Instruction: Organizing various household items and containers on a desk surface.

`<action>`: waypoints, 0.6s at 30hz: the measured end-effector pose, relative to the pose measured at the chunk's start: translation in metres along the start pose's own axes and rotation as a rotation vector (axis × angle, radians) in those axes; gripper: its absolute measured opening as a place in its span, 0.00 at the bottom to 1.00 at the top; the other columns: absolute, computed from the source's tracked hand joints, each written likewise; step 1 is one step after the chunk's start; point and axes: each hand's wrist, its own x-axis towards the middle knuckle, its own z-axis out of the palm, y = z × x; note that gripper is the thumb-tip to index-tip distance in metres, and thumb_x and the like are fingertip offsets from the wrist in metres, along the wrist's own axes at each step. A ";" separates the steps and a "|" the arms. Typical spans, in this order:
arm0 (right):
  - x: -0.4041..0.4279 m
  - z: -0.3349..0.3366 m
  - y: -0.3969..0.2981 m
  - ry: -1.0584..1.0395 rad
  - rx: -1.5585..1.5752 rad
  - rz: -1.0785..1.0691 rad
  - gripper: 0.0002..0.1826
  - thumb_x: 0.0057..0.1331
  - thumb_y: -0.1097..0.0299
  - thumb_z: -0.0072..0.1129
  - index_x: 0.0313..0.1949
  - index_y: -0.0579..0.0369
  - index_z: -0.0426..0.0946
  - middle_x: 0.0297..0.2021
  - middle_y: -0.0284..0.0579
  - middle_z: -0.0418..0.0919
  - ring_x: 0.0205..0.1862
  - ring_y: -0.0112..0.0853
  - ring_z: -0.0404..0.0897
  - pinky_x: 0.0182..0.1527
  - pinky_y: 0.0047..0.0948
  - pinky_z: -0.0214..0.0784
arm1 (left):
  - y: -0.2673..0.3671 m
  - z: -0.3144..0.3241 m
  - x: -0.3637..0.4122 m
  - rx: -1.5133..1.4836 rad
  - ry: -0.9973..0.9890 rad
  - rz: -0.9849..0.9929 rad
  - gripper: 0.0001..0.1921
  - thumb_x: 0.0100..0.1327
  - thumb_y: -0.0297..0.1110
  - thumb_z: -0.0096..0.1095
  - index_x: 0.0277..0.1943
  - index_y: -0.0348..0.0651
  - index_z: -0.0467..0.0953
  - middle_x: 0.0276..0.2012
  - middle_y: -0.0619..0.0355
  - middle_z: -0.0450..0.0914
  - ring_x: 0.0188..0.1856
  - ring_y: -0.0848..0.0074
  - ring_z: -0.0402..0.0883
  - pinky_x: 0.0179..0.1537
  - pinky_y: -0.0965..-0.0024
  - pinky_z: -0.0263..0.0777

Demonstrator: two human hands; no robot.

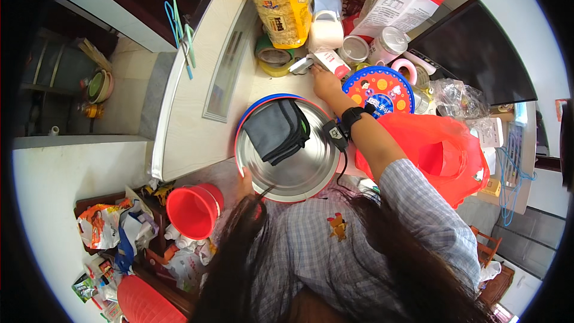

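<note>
My left hand grips the near left rim of a round metal tray with a red edge. A folded dark grey cloth lies in the tray. My right hand reaches past the tray to the desk top, wearing a black wrist strap with a small device. Its fingertips are at a small white and red box and a silver object; whether they grip either is hidden. Right of that wrist is a round blue and red printed lid.
Yellow tape, a yellow food bag, a white mug and jars crowd the back. A red plastic bag and a monitor are on the right. A red bucket stands at lower left.
</note>
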 end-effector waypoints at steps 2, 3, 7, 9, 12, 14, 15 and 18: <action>0.007 -0.021 -0.017 -0.128 -0.059 0.056 0.16 0.59 0.73 0.42 0.47 0.59 0.67 0.49 0.51 0.71 0.43 0.46 0.76 0.46 0.38 0.69 | 0.025 0.010 -0.018 -0.086 -0.063 -0.009 0.32 0.64 0.56 0.40 0.58 0.33 0.61 0.50 0.48 0.71 0.50 0.67 0.72 0.52 0.66 0.64; 0.010 -0.027 -0.022 -0.249 -0.127 0.121 0.13 0.58 0.73 0.42 0.44 0.58 0.69 0.45 0.53 0.74 0.42 0.45 0.77 0.44 0.38 0.70 | 0.048 0.021 -0.032 -0.174 -0.139 -0.015 0.27 0.67 0.50 0.39 0.59 0.34 0.60 0.50 0.51 0.71 0.49 0.70 0.71 0.50 0.68 0.65; 0.012 -0.020 -0.016 -0.145 -0.150 0.054 0.08 0.58 0.74 0.43 0.37 0.58 0.69 0.36 0.54 0.77 0.40 0.46 0.77 0.40 0.39 0.71 | 0.014 0.008 -0.017 -0.080 -0.019 -0.242 0.46 0.52 0.72 0.43 0.54 0.30 0.66 0.48 0.48 0.73 0.49 0.65 0.72 0.51 0.70 0.63; 0.016 -0.003 -0.006 -0.019 -0.103 0.004 0.10 0.54 0.75 0.47 0.38 0.60 0.68 0.32 0.54 0.78 0.36 0.47 0.77 0.41 0.38 0.71 | 0.046 0.022 -0.030 -0.087 -0.004 -0.347 0.40 0.56 0.66 0.42 0.55 0.33 0.64 0.48 0.50 0.73 0.49 0.68 0.71 0.51 0.70 0.63; 0.016 0.011 0.005 0.033 -0.191 0.091 0.10 0.55 0.73 0.48 0.37 0.59 0.72 0.31 0.52 0.79 0.37 0.44 0.78 0.41 0.36 0.71 | 0.098 0.039 -0.047 0.027 0.073 -0.446 0.28 0.66 0.53 0.41 0.59 0.39 0.61 0.48 0.54 0.72 0.49 0.71 0.71 0.51 0.69 0.64; 0.018 -0.005 -0.005 -0.073 -0.236 0.057 0.10 0.56 0.72 0.47 0.36 0.58 0.75 0.32 0.51 0.79 0.38 0.43 0.78 0.42 0.36 0.71 | 0.068 0.026 -0.036 -0.121 -0.085 -0.161 0.28 0.66 0.52 0.41 0.60 0.39 0.58 0.51 0.53 0.70 0.52 0.70 0.69 0.53 0.67 0.62; 0.017 -0.013 -0.006 -0.182 -0.293 0.044 0.11 0.57 0.72 0.45 0.35 0.57 0.77 0.34 0.50 0.79 0.39 0.43 0.78 0.42 0.36 0.71 | 0.062 0.024 -0.034 -0.123 -0.085 -0.160 0.28 0.66 0.52 0.41 0.60 0.39 0.58 0.51 0.53 0.70 0.52 0.70 0.69 0.53 0.67 0.62; 0.015 -0.019 -0.006 -0.211 -0.324 0.008 0.10 0.57 0.71 0.46 0.31 0.56 0.79 0.34 0.50 0.79 0.40 0.42 0.78 0.43 0.36 0.71 | 0.072 0.025 -0.041 -0.056 -0.103 -0.195 0.27 0.66 0.54 0.38 0.60 0.43 0.57 0.47 0.54 0.72 0.44 0.72 0.75 0.37 0.70 0.72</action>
